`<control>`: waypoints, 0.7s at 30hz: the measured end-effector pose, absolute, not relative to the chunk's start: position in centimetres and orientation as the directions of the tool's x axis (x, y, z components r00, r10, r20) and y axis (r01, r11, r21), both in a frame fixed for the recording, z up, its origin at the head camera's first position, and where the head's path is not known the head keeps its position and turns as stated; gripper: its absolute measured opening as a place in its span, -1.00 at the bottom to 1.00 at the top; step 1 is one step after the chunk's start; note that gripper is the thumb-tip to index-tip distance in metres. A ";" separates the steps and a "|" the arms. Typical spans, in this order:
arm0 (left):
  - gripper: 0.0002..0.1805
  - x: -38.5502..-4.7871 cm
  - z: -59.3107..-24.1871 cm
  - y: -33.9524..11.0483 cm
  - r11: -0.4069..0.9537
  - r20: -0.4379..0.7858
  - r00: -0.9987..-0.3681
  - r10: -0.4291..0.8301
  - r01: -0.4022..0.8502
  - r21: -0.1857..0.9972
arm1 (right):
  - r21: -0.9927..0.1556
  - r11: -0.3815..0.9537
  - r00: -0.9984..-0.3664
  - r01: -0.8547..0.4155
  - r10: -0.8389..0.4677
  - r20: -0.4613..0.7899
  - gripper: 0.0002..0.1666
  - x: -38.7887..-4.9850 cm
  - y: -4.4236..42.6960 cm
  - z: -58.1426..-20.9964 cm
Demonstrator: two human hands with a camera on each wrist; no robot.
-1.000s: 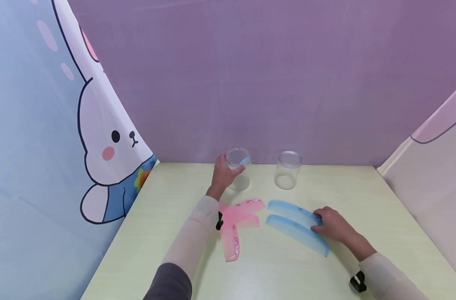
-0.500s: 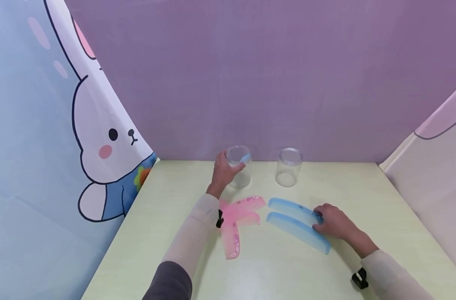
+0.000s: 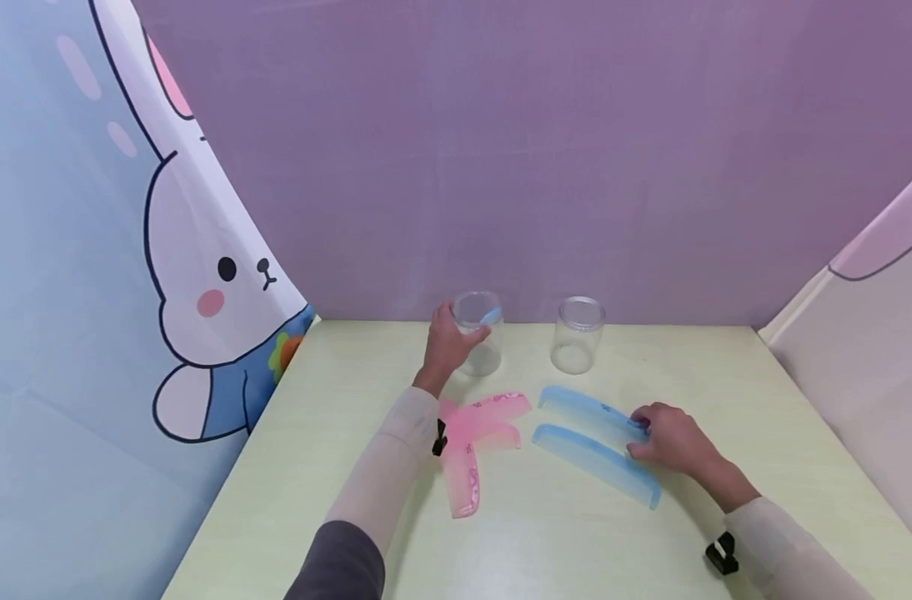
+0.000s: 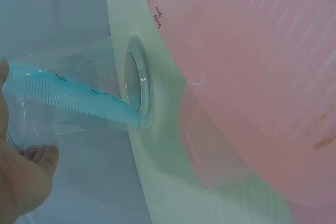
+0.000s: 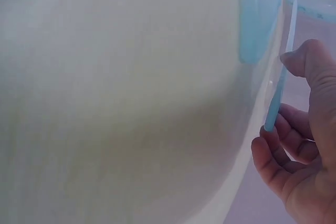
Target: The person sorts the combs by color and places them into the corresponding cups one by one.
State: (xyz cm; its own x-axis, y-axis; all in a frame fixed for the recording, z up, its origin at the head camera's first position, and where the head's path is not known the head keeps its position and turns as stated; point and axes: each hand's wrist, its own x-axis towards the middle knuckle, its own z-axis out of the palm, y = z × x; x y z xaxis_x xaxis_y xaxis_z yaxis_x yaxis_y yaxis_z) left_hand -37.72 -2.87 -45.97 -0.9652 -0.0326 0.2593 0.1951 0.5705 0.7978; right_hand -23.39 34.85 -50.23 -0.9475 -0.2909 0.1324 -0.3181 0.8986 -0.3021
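My left hand (image 3: 448,343) grips a clear plastic jar (image 3: 480,360) standing at the back of the table, thumb at its front. A light blue comb (image 4: 68,90) leans inside that jar, clearest through the wall in the left wrist view. At the right, my right hand (image 3: 677,442) pinches the near end of another blue comb (image 3: 587,408) between thumb and fingers; the right wrist view shows this comb (image 5: 275,103) edge-on. Just in front of it a further blue comb (image 3: 594,464) lies on the table. Pink combs (image 3: 467,483) overlap beside my left forearm, which partly hides them.
A second clear jar (image 3: 576,337) stands right of the gripped one, near the table's (image 3: 546,542) back edge. A purple cloth (image 3: 531,150) hangs behind. Printed cloth with a rabbit (image 3: 216,292) borders the left side, and a pale panel (image 3: 869,375) the right.
My right hand has lifted the far blue comb slightly and shifted it a little back and right, widening its gap to the nearer one. The left hand stays on the jar.
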 end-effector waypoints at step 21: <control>0.01 -37.8 -46.2 -2.8 0.563 0.290 -0.956 -0.031 0.224 0.796 | -0.309 0.882 -0.929 -0.355 -0.297 0.219 -0.49 -25.9 32.6 -44.2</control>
State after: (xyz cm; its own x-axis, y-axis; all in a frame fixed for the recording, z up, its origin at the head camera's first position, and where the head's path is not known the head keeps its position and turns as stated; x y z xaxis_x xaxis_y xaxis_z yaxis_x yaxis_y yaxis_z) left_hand -37.79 -2.83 -46.24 -0.9564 -0.0308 0.2904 0.2236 0.5626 0.7959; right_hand -25.93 32.58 -44.20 -0.9294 -0.2974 0.2186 -0.3550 0.8825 -0.3085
